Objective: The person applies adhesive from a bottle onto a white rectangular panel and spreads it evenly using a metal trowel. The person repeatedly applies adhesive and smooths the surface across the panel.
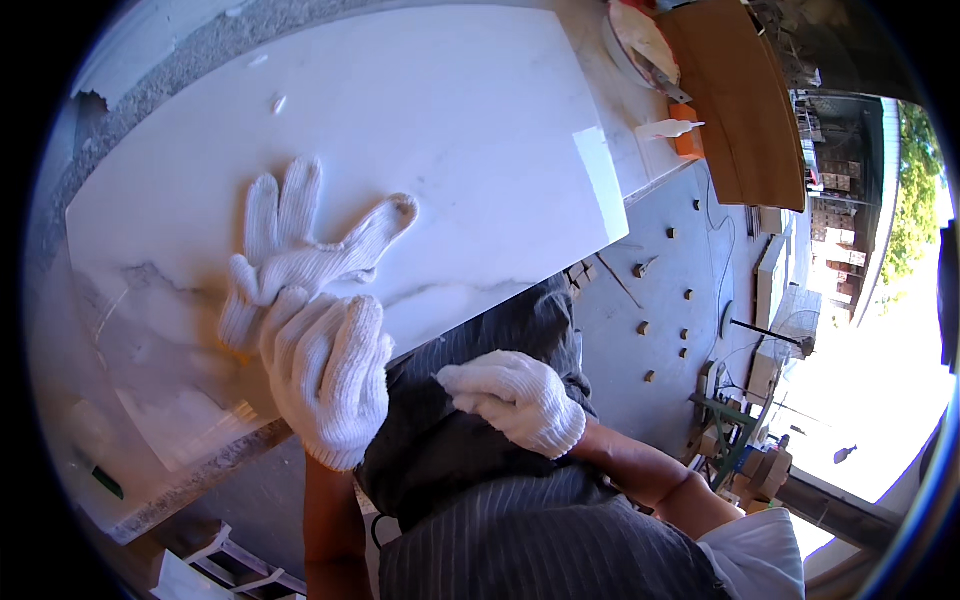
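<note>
White knitted gloves cover both my hands. My left hand (328, 385) is at the slab's near edge, its fingers loosely bent and slightly apart, with nothing seen in them. It overlaps the near end of a loose white knitted glove (330, 262), which lies crumpled on the white marble-look slab (470, 130); whether they touch, I cannot tell. In front of my dark striped apron (500, 530), my right hand (515, 402) is closed, fingers pressed together and pointing left. Anything between those fingertips is too small or hidden to make out.
At the back right are a bowl (640, 45), a white nozzle bottle (665, 130), an orange box (688, 132) and a brown cardboard sheet (740, 100). Small blocks (642, 270) dot the floor to the right. A dark green object (107, 482) lies at the left edge.
</note>
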Demonstrator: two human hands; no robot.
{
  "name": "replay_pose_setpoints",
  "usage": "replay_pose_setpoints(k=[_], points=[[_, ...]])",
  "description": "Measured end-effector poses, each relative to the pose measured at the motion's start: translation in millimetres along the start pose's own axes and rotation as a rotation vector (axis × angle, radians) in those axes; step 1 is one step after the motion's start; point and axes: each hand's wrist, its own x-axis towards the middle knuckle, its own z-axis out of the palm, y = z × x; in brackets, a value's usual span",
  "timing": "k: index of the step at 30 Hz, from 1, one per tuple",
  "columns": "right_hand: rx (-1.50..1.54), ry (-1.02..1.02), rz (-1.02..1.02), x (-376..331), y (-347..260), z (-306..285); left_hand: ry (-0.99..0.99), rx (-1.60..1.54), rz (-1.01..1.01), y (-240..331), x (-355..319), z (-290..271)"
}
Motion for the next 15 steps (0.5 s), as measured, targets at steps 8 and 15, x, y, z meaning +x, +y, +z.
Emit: replay_pose_setpoints(k=[8,15], points=[[0.082,0.036,-0.146,-13.0,17.9,-43.9,-0.019,-0.082,-0.012,6.9,-6.7,-7.0],[-0.153,0.712,-0.044,-15.3,25.0,-176.2,0.008,-0.119,-0.055,25.6,-20.4,3.7]])
